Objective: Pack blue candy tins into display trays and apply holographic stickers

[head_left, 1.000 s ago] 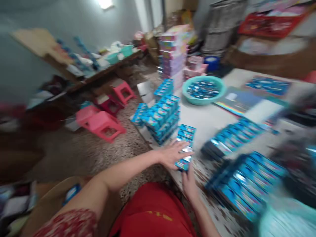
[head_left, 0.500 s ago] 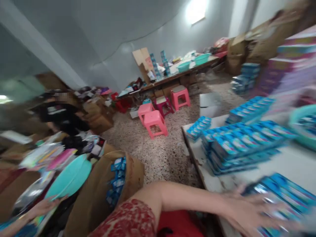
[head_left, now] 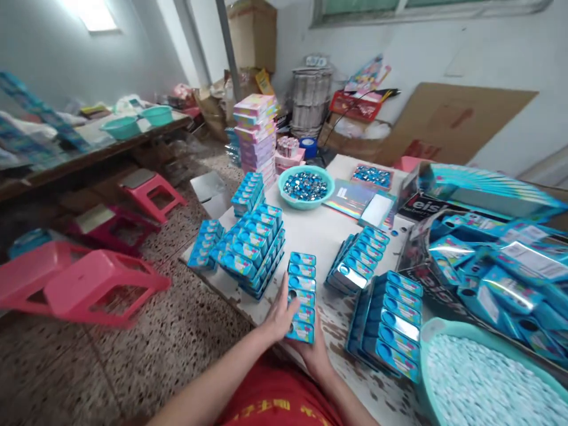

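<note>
Close in front of me, a row of small blue boxes [head_left: 303, 270] is held between my two hands, printed faces up. My left hand [head_left: 280, 310] is closed along the left side of the row, thumb over one box. Against the lower right side, my right hand [head_left: 318, 349] supports it, its fingers partly hidden by the boxes. Stacked rows of like blue boxes [head_left: 252, 236] stand to the left of my hands. More rows [head_left: 399, 319] lie to the right, with another stack [head_left: 361, 254] behind them.
A turquoise basin [head_left: 306, 202] of small shiny blue pieces sits farther back on the white table [head_left: 306, 231]. At right are a basin of pale pieces [head_left: 488, 378] and a black carton [head_left: 417, 260] of blue packages. Pink stools [head_left: 106, 284] stand on the floor at left.
My view has swung right, from the room and floor to the table. My left hand, earlier spread over blue boxes at the table, now grips a row together with my right hand.
</note>
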Tool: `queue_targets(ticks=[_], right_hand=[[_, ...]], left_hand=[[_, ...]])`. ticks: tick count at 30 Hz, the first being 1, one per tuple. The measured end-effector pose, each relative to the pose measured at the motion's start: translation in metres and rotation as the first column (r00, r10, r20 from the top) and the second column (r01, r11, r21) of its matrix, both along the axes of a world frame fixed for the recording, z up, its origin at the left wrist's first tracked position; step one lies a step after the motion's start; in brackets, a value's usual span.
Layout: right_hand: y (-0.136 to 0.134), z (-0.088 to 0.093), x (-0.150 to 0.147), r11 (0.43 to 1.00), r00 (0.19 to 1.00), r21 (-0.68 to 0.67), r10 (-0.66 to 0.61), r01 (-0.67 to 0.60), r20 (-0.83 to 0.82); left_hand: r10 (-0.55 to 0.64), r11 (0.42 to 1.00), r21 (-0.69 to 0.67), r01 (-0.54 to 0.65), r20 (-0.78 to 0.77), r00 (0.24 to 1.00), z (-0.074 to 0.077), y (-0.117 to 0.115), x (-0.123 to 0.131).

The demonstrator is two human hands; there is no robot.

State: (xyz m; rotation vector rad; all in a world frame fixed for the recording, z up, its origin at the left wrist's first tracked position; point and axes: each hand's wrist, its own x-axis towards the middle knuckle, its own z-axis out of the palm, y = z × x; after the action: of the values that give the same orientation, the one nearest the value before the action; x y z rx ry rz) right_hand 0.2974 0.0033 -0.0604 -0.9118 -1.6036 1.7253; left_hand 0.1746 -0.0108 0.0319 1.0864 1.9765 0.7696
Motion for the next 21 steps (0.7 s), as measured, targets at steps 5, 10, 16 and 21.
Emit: queue_targets(ticks=[5, 10, 16, 21], right_hand=[[0.021, 0.001, 0.051, 0.983, 0.987, 0.09, 0.159, -0.161, 0.031], [0.078, 0.101, 0.041, 0.896, 0.89, 0.404, -0.327, 0.184, 0.319], [0.244, 0.165, -0.15, 0.637, 0.86, 0.752, -0.468, 0.169, 0.202], [0.385, 0.118, -0.255, 0.807, 0.608, 0.519, -0.267, -0.284, 0.748]], left_hand=[[-0.338, 0.898, 0.217, 0.382, -0.217, 0.916, 0.098, -0.036, -0.062], [-0.192, 0.79, 0.571, 0.224, -0.116, 0.974, 0.2, -0.014, -0.189], [0.269, 0.753, 0.57, -0.329, 0.189, 0.944, 0.18, 0.091, -0.245], [0.424, 0.767, 0.468, -0.439, 0.143, 0.894, 0.141, 0.067, -0.247]])
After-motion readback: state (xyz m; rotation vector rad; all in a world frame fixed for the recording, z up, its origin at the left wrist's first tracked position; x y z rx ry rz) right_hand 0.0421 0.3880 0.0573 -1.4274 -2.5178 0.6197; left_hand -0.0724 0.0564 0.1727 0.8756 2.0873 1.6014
